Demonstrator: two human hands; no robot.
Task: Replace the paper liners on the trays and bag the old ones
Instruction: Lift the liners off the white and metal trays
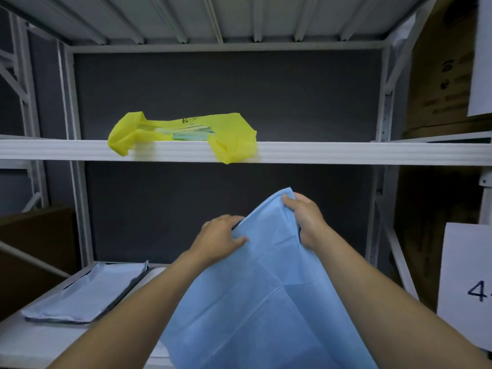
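Note:
A large blue paper liner (266, 294) hangs in front of me, lifted above the lower shelf. My left hand (219, 237) grips its upper left edge, thumb on the front. My right hand (306, 218) pinches the top right corner, slightly higher. On the lower shelf at the left lies a dark tray (87, 294) covered by a pale blue liner. A yellow plastic bag (186, 131) with blue-green paper inside lies on the upper shelf, its handles drooping over the front edge.
White metal shelving frames the scene, with the upper shelf's front beam (346, 153) across the middle. Cardboard boxes (442, 75) stand at the right and lower left. A white sheet with a printed number (466, 286) hangs at the right.

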